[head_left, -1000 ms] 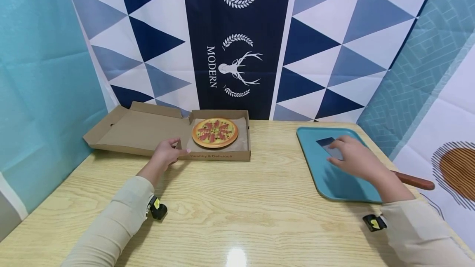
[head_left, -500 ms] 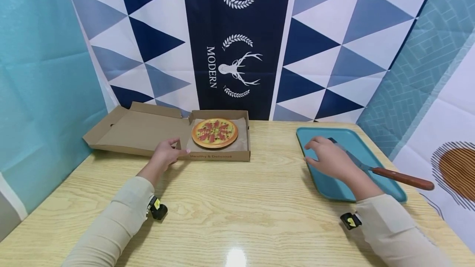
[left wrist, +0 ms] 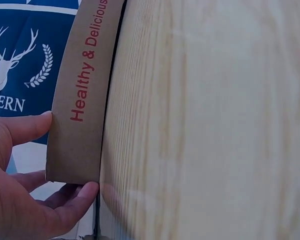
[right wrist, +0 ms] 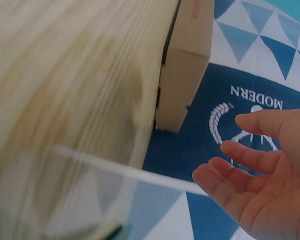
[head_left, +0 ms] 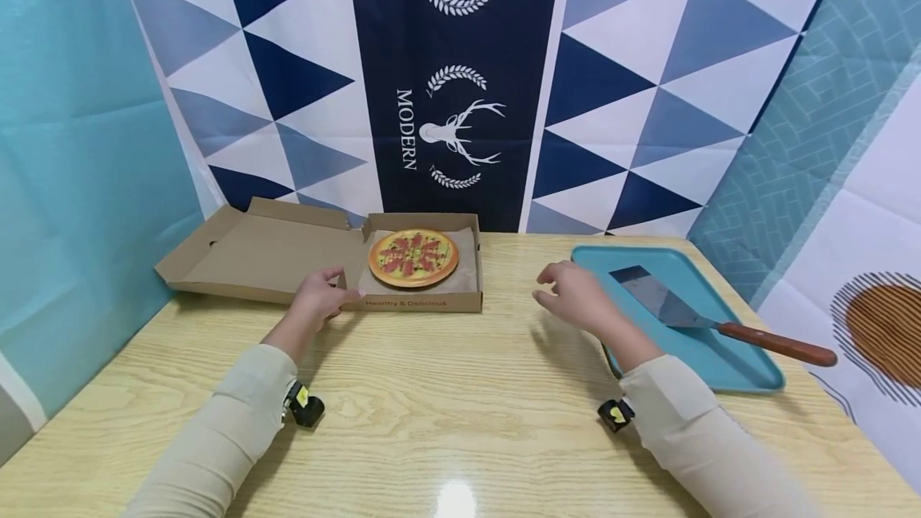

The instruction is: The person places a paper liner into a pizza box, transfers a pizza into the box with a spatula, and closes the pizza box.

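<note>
A cardboard pizza box (head_left: 403, 304) lies opened out near the back of the table, its lid (head_left: 281, 250) folded over to the left. A pizza (head_left: 413, 257) with red toppings rests on paper inside it. At the box's front left corner, my left hand (head_left: 316, 294) grips the cardboard; the left wrist view has the thumb (left wrist: 37, 125) on the top edge and the other fingers around the end of the wall. My right hand (head_left: 579, 298) is over the table between box and tray, fingers relaxed and holding nothing, as the right wrist view (right wrist: 270, 170) confirms.
On the right stands a blue tray (head_left: 748, 370). A metal spatula (head_left: 658, 298) with a brown wooden handle (head_left: 777, 342) lies across it, the handle reaching past the tray's right edge. Patterned cloth (head_left: 453, 38) hangs behind the wooden table (head_left: 432, 406).
My right hand has left the spatula's blade and moved left, off the tray and towards the pizza box. The left hand has stayed at the box corner.
</note>
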The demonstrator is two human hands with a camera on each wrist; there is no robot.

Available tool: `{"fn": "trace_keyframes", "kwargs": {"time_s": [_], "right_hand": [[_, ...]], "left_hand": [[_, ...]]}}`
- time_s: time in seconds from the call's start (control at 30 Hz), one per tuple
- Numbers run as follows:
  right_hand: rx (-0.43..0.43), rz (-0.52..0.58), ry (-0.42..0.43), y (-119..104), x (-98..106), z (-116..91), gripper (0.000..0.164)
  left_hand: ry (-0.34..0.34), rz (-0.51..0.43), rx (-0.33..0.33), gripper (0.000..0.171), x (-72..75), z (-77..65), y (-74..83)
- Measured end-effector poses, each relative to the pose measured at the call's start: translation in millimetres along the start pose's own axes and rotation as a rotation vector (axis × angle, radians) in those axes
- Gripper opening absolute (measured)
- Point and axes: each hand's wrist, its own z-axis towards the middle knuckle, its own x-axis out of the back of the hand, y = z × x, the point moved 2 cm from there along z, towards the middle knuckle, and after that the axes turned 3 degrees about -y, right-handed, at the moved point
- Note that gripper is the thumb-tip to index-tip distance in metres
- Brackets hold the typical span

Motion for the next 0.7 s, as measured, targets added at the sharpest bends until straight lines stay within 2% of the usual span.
{"fn": "trace_keyframes", "kwargs": {"time_s": [0.3,0.53,0.7], "right_hand": [[-0.082,0.172,-0.060,-22.2,-25.1,36.9,0.034],[-0.218,0.510,-0.148,-31.9,-49.8,65.8,0.029],[-0.294,0.687,-0.157,-35.6,-61.6,78.1,0.030]], "left_hand": [[0.000,0.005,-0.030,0.075,1.5,1.7,-1.6],[-0.003,0.013,-0.046,0.070,1.0,1.0,-1.4],[-0.015,-0.013,-0.037,0.071,1.4,-1.1,-4.1]]}}
